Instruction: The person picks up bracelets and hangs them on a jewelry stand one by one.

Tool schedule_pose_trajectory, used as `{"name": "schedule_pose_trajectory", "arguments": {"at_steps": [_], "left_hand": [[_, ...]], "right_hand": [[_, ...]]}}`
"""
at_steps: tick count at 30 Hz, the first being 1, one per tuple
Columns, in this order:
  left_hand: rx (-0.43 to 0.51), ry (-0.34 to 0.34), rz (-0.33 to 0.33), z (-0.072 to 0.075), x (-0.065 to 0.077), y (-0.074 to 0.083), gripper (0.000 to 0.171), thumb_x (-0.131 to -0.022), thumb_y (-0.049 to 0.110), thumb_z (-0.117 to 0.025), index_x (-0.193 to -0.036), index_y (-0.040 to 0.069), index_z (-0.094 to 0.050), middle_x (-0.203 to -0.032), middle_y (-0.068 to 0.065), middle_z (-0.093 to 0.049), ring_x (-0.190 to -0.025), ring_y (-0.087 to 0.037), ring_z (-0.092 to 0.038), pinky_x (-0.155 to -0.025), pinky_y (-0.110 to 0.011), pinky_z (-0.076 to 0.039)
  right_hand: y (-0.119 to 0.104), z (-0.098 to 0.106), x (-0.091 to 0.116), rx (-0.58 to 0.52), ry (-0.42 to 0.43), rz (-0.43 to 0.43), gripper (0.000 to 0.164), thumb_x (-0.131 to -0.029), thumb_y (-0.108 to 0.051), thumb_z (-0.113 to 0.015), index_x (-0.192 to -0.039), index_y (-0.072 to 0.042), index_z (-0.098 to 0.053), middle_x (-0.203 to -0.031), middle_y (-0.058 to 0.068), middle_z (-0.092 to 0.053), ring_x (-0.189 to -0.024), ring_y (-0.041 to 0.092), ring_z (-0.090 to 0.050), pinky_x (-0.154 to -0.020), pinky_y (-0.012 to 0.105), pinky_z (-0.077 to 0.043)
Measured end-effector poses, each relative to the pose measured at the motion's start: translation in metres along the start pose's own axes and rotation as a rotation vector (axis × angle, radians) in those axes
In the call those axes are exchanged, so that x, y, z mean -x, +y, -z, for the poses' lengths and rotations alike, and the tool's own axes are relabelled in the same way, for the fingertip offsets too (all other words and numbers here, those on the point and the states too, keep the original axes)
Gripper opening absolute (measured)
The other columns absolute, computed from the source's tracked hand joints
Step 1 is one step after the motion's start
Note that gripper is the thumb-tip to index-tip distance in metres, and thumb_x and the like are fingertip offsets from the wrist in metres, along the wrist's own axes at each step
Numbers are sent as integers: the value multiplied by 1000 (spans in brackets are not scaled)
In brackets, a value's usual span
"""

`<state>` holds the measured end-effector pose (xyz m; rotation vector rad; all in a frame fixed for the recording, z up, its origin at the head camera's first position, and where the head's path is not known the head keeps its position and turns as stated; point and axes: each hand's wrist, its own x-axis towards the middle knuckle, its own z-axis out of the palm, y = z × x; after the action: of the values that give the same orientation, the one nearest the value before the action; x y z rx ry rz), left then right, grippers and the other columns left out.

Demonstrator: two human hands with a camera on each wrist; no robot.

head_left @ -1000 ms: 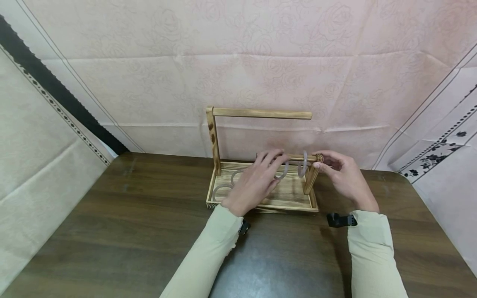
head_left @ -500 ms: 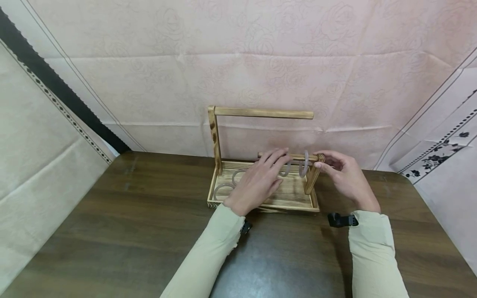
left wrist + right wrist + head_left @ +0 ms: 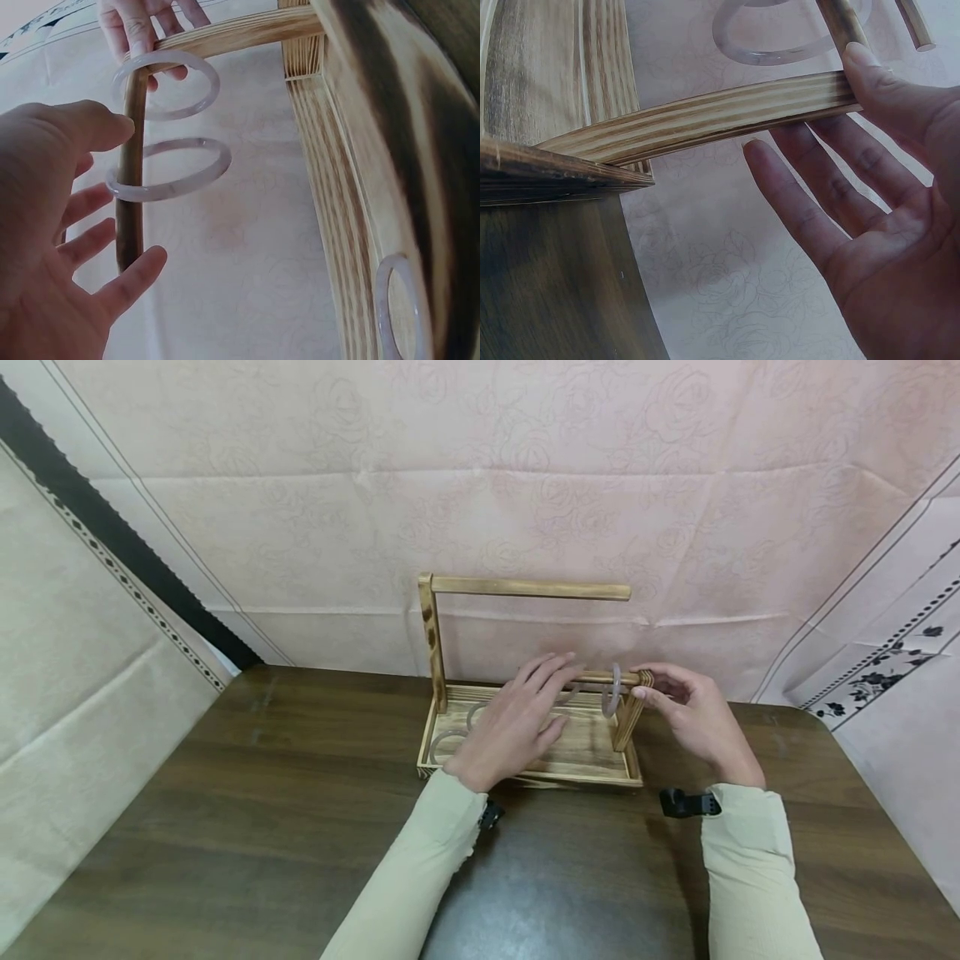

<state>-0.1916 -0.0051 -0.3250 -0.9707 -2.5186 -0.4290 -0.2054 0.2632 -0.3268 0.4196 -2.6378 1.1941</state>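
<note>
A wooden bangle stand has a tray base (image 3: 577,777) and a lower rod (image 3: 596,677) on a short right post (image 3: 627,727). One pale translucent bangle (image 3: 611,693) hangs near the rod's right end; a second bangle (image 3: 161,190) hangs further along, by my left hand (image 3: 517,722). In the left wrist view, the left thumb lies close to the rod and the fingers spread loosely around it, gripping nothing. My right hand (image 3: 697,718) pinches the top of the post where the rod joins, thumb on one side, fingers beneath. More bangles (image 3: 442,735) lie in the tray, partly hidden by the left hand.
A taller left post (image 3: 432,643) carries a higher rod (image 3: 532,587) above the tray. The stand sits near the back edge of a dark wooden table (image 3: 300,827). A pale flowered cloth (image 3: 525,510) hangs behind it.
The left fingers have moved slightly left and up and spread from the second bangle, which now sits further left and more tilted. The right hand stays on the post.
</note>
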Motion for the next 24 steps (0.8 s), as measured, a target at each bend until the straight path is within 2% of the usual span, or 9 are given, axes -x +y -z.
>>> {"name": "schedule_pose_trajectory", "arguments": {"at_steps": [5, 9, 12, 19, 24], "left_hand": [[16, 48, 8, 4, 0, -5, 55, -99, 23, -66, -149, 12, -47, -154, -8, -48, -142, -25, -44, -121, -37, -38], [28, 92, 50, 10, 1, -10, 46, -101, 26, -64, -143, 14, -52, -146, -6, -52, -134, -23, -49, -111, -37, -48], [27, 139, 77, 17, 3, -14, 40, -102, 26, -61, -140, 14, -54, -142, -7, -55, -129, -24, -51, -105, -36, -52], [54, 332, 78, 29, 5, -25, 27, -99, 14, -60, -126, 10, -64, -128, -9, -62, -120, -24, -57, -105, -39, -50], [75, 455, 73, 33, 7, -30, 22, -96, 8, -59, -117, 8, -67, -119, -9, -65, -108, -26, -57, -96, -39, -49]], "right_hand": [[1, 0, 0, 4, -1, -3, 32, -100, -24, -66, -129, -10, -68, -111, 13, -74, -89, -4, -62, -75, 10, -48], [1, 0, 0, 8, -1, -5, 32, -100, -24, -66, -129, -10, -68, -112, 13, -74, -89, -5, -62, -75, 10, -48], [1, 0, 0, 7, -1, -2, 32, -100, -24, -66, -129, -10, -68, -112, 13, -75, -89, -5, -62, -75, 10, -48], [0, -1, 0, 12, 5, -8, 31, -100, -25, -66, -128, -12, -68, -112, 13, -75, -90, -6, -62, -75, 11, -48], [-1, -1, 1, 11, 7, -20, 31, -100, -26, -66, -128, -12, -68, -112, 13, -74, -90, -5, -62, -76, 11, -48]]}}
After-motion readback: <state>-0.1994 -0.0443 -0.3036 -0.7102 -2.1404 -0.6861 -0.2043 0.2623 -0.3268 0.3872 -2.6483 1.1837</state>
